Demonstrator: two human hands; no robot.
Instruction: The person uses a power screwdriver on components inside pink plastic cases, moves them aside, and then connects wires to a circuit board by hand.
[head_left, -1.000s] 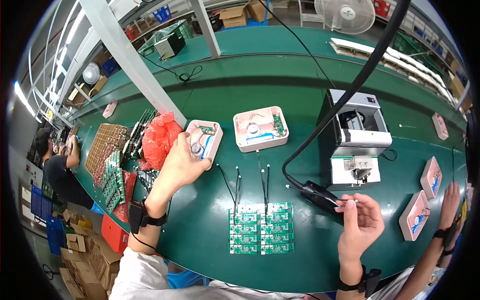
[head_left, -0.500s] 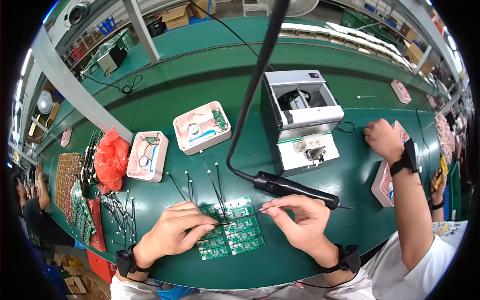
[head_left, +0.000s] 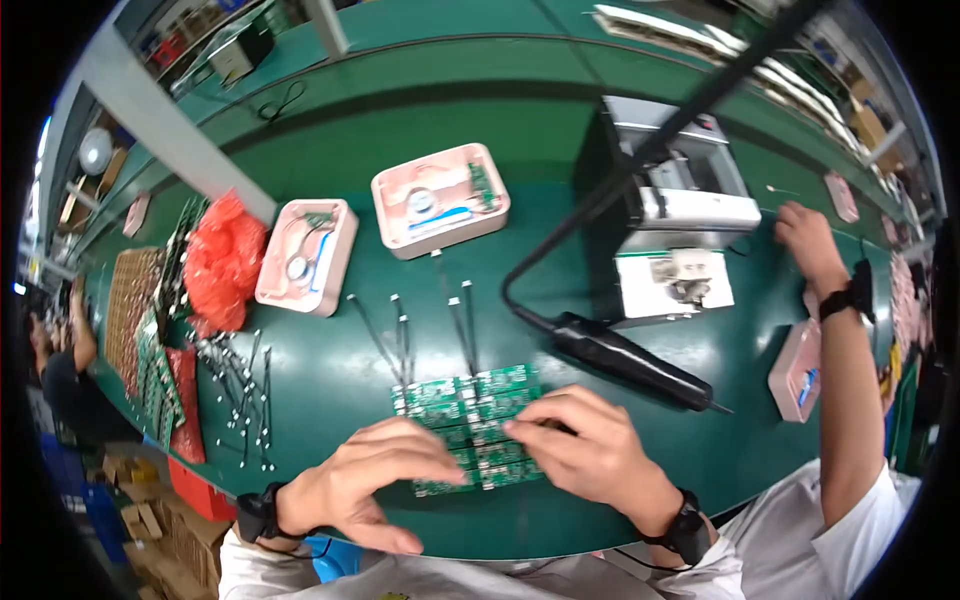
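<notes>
A panel of green circuit boards point(head_left: 512, 378) lies on the green table in front of me. Over its lower left part my left hand point(head_left: 375, 475) hovers with fingers spread and nothing in them. My right hand point(head_left: 590, 450) is closed in a pinch, fingertips at the right half of the panel. A dark strand, a black cable, shows in part beneath those fingers; the rest of it is hidden. Several black cables point(head_left: 403, 335) with white plugs run from the panel's far edge across the table.
A black soldering iron point(head_left: 630, 360) lies right of the panel, before a grey machine point(head_left: 690, 210). Pink cases point(head_left: 440, 240) with parts inside stand beyond. Loose cables point(head_left: 245, 385) and a red plastic bag point(head_left: 225, 265) lie left. A co-worker's arm point(head_left: 845, 350) reaches in at right.
My left hand has let go of the black cable and spread its fingers. My right hand has drawn in over the panel. The whole view has shifted; the table things appear higher.
</notes>
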